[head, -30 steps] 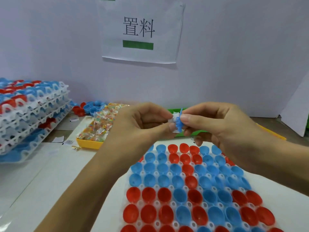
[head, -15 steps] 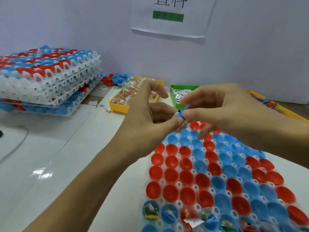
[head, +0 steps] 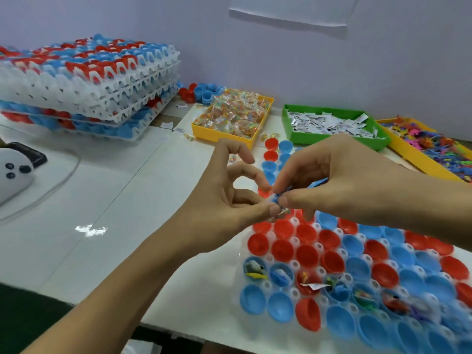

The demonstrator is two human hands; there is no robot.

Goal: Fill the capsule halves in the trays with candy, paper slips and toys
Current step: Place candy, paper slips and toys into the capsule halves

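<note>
Pinching a small blue toy between thumb and fingertips, the left hand and the right hand meet above the far half of a white tray of red and blue capsule halves on a white table. Both hands clamp on the toy, thumbs and forefingers closed together on it, while the left hand's other fingers curl loosely above. So little of the toy shows between the fingertips that its shape, long axis and heading cannot be told; a slip of something pale beneath it is also unclear. One row of halves near the tray's front edge already holds small toys and a paper slip; the row nearest the camera and the rows beyond sit unfilled. Behind the hands stand a yellow bin of wrapped candy, a green bin of paper slips and, cut off at the right edge, a yellow bin of coloured toys. A stack of white trays loaded with capsule halves rises at the left, loose capsule halves lying behind it. The sheet of paper on the wall is cropped at the top, no writing legible. A white device at the far left is partly out of frame.
</note>
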